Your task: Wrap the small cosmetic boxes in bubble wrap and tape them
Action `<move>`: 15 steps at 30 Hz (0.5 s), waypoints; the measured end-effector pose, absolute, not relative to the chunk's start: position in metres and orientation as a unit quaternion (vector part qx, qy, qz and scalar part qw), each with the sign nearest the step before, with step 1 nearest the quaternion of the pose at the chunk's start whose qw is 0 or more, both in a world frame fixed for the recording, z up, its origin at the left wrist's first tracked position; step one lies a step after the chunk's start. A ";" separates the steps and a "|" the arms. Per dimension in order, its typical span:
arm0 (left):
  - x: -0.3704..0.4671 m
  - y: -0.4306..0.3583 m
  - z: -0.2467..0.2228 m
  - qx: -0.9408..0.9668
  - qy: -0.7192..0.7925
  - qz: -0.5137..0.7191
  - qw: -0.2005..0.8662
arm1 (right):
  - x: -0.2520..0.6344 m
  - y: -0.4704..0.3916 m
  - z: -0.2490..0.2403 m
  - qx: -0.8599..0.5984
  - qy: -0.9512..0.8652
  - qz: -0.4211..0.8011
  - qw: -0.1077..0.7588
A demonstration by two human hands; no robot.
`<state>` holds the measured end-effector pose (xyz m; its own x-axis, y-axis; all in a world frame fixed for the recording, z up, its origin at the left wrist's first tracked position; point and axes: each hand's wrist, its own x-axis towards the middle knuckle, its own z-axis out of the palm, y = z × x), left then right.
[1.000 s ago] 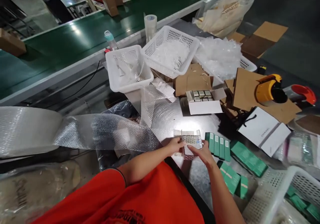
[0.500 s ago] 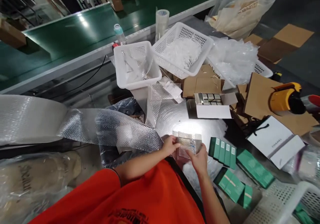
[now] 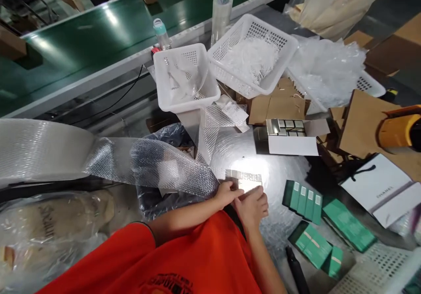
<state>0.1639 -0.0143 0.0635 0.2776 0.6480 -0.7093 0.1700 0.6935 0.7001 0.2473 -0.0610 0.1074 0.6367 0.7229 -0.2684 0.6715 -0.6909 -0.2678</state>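
Observation:
A small flat packet in clear bubble wrap point(image 3: 249, 181) lies low over the shiny metal tabletop, in front of my red shirt. My left hand point(image 3: 227, 194) grips its left near corner, thumb pointing right. My right hand point(image 3: 252, 207) is closed on the near edge, fingers curled and thumb meeting the left thumb. What the wrap encloses is blurred by glare. Just left of my hands ends a long strip of bubble wrap point(image 3: 174, 167), which runs from a big roll point(image 3: 42, 151).
White baskets point(image 3: 187, 105) hold clear plastic and white shredded filler. An open white box point(image 3: 292, 145) of small boxes stands beyond my hands. Green boxes point(image 3: 348, 226) and a white paper bag point(image 3: 381, 189) lie right. A yellow tape dispenser point(image 3: 397, 129) rests on cardboard. Behind runs a green conveyor point(image 3: 82, 53).
My right hand has moved from the packet's right side to its near edge, closer to my left hand. The view has shifted, and a black object now shows at the lower right.

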 end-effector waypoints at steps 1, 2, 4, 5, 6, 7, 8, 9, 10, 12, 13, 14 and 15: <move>0.165 -0.015 0.064 0.363 0.578 0.166 0.712 | 0.258 -0.062 0.107 -0.894 -0.389 0.205 0.081; 0.167 -0.015 0.064 0.372 0.581 0.160 0.706 | 0.271 -0.064 0.105 -0.888 -0.387 0.228 0.096; 0.175 -0.014 0.063 0.386 0.585 0.139 0.700 | 0.296 -0.066 0.100 -0.880 -0.375 0.258 0.137; 0.181 -0.013 0.062 0.390 0.585 0.127 0.700 | 0.309 -0.068 0.096 -0.877 -0.367 0.266 0.160; 0.189 -0.012 0.061 0.393 0.585 0.117 0.700 | 0.321 -0.069 0.093 -0.872 -0.360 0.277 0.186; 0.199 -0.011 0.059 0.396 0.584 0.110 0.700 | 0.332 -0.070 0.090 -0.863 -0.354 0.291 0.212; 0.209 -0.010 0.058 0.396 0.581 0.103 0.704 | 0.343 -0.070 0.089 -0.853 -0.350 0.308 0.236; 0.219 -0.008 0.056 0.394 0.574 0.098 0.711 | 0.352 -0.070 0.088 -0.843 -0.348 0.321 0.254; 0.228 -0.008 0.055 0.390 0.564 0.096 0.722 | 0.361 -0.069 0.089 -0.839 -0.347 0.327 0.263; 0.243 -0.007 0.052 0.374 0.539 0.107 0.747 | 0.372 -0.066 0.094 -0.852 -0.341 0.315 0.241; 0.246 -0.007 0.050 0.363 0.522 0.117 0.763 | 0.374 -0.064 0.098 -0.867 -0.337 0.298 0.212; 0.247 -0.006 0.049 0.349 0.504 0.128 0.780 | 0.373 -0.062 0.102 -0.883 -0.333 0.280 0.177; 0.245 -0.005 0.048 0.332 0.484 0.136 0.798 | 0.370 -0.059 0.106 -0.897 -0.330 0.260 0.139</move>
<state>0.2454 -0.0054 0.0477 0.4934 0.5395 -0.6823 0.1043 0.7421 0.6622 0.3697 -0.0594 0.1055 0.6468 0.6649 -0.3736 0.5203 -0.7428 -0.4213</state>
